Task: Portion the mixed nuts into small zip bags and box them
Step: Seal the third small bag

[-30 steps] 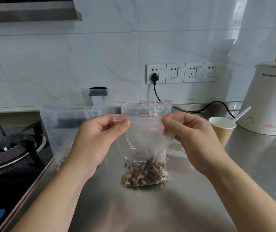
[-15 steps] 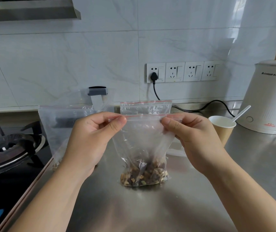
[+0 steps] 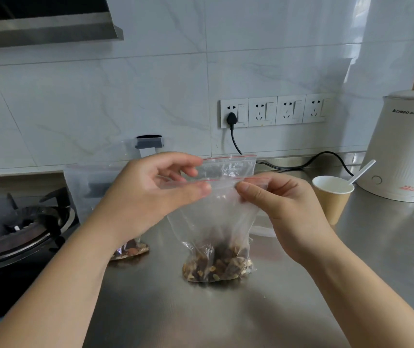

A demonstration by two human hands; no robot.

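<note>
A small clear zip bag (image 3: 219,222) with a red-lined top stands on the steel counter, mixed nuts (image 3: 217,266) piled in its bottom. My left hand (image 3: 148,197) pinches the zip strip near its middle between thumb and fingers. My right hand (image 3: 283,209) pinches the same strip toward its right end. Behind stands a second small zip bag (image 3: 228,167), its red line visible. A larger clear bag (image 3: 93,189) with nuts at its base (image 3: 131,251) sits to the left, partly hidden by my left arm.
A paper cup (image 3: 331,199) with a white spoon stands right of the bags, a white kettle (image 3: 401,146) behind it with a black cable to the wall sockets. A gas burner (image 3: 20,227) lies left of the steel counter (image 3: 226,310).
My left hand has slid right along the zip strip, from the bag's left corner toward the middle. My right hand stays on the right end. The large bag's nuts now show.
</note>
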